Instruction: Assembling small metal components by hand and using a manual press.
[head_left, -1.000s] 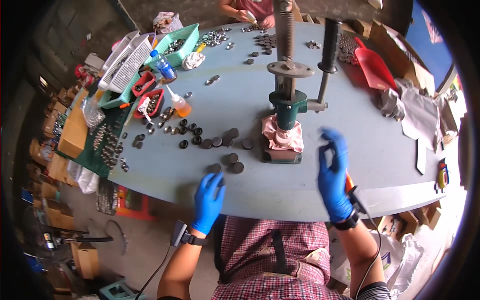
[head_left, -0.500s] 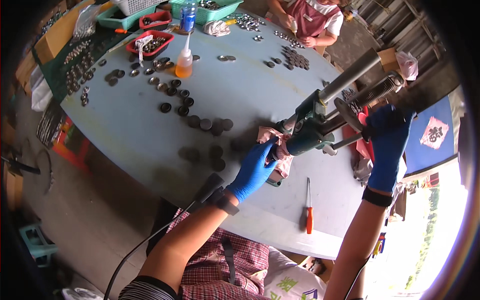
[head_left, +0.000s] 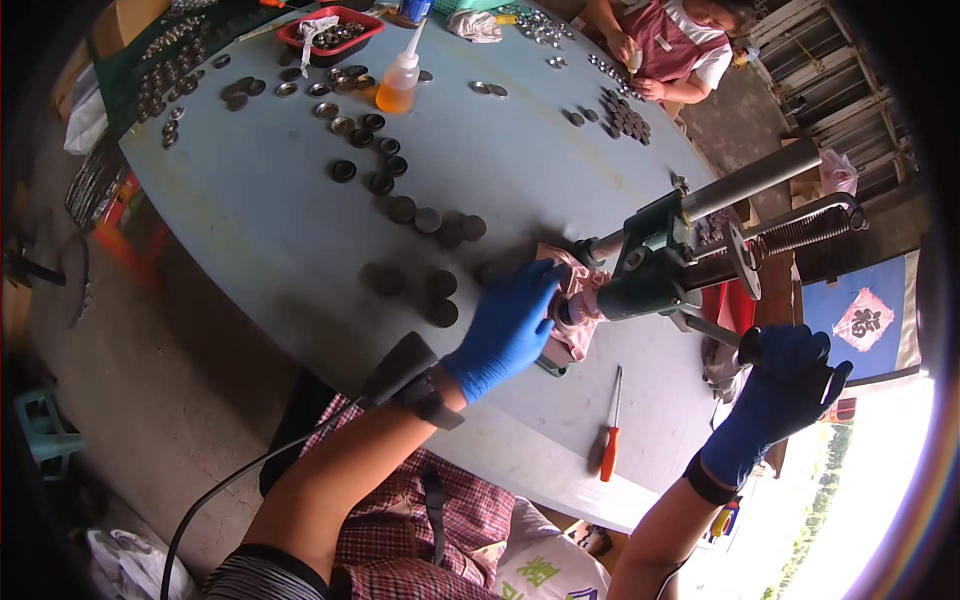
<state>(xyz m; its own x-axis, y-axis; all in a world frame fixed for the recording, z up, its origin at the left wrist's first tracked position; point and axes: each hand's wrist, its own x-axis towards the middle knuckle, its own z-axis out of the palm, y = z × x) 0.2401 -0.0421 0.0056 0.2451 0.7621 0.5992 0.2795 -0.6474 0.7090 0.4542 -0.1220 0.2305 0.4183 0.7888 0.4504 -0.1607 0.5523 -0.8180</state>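
Note:
A green hand press [head_left: 655, 265] with a steel column and a coil spring stands on the table, tilted in this view. Pink cloth [head_left: 578, 275] is wrapped about its lower end. My left hand [head_left: 508, 328], blue-gloved, reaches in at the cloth. Its fingers are bent against a small round part [head_left: 566, 311] under the ram; what they grip is mostly hidden. My right hand [head_left: 775, 390], gloved too, is closed around the knobbed end of the press lever [head_left: 712, 328]. Nearer me lies a screwdriver [head_left: 610, 452] with an orange handle.
Dark round caps [head_left: 427, 220] lie scattered left of the press. Farther off stand a bottle of orange liquid [head_left: 398, 85] and a red basket [head_left: 330, 38] of small metal parts. Across the table a person [head_left: 665, 50] works beside more dark discs [head_left: 626, 118].
My right hand has swung the lever down and nearer me. The left hand stays at the cloth, its fingers more bent. The whole view has shifted slightly.

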